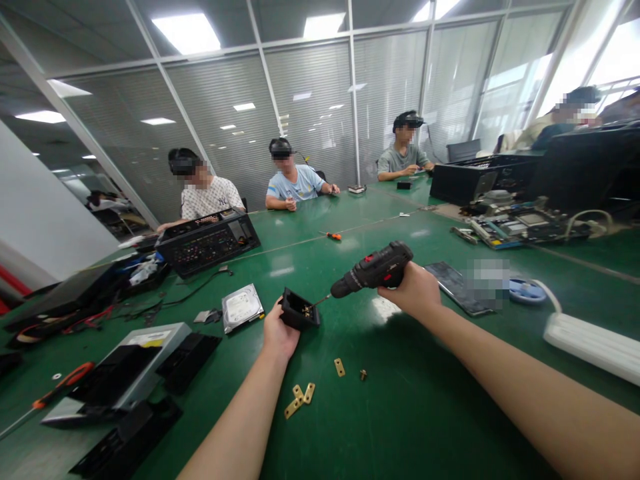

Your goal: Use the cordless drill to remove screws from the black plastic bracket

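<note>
1. The big, shiny green table point(425, 400) is under everything I have here.
2. My right hand point(414, 290) is wrapped around a black power drill with red marks point(373, 269). Its thin metal bit point(323, 301) points left, with its tip at the box's opening.
3. My left hand point(281, 333) holds that small, open black box point(301, 319), tipped, over the table. Little gold bits point(309, 311) sit inside.
4. Four flat gold plates with holes point(339, 367) lie near my left arm.
</note>
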The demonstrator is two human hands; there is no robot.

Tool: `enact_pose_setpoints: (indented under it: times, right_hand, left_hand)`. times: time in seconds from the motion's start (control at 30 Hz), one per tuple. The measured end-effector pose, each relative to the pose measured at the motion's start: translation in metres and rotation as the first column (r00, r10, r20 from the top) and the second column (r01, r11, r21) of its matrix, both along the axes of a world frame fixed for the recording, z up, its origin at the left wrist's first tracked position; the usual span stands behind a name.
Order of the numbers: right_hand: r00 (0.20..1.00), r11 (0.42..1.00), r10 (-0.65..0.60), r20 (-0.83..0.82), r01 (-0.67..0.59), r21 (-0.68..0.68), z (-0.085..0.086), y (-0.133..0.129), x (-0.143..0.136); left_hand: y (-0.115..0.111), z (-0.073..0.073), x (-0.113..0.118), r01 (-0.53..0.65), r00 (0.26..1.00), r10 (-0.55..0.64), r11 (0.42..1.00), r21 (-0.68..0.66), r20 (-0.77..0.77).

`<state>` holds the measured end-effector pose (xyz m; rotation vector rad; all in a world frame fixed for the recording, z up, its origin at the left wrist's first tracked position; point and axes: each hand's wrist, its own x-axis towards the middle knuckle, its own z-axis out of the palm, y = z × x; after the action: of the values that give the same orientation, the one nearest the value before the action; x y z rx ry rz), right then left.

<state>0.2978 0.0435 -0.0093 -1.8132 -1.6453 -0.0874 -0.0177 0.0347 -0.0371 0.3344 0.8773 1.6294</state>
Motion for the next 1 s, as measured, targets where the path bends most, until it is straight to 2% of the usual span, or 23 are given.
enact_pose_setpoints:
  times: [1.0]
  right_hand:
    - [1.000, 0.999, 0.031, 0.003, -0.031, 0.043, -0.0026, 0.0028, -0.0008]
  left_hand:
    - [-0.0002, 0.0055, 0.0029, -0.021, 0.999, 0.020, 0.999, -0.039, -0.035]
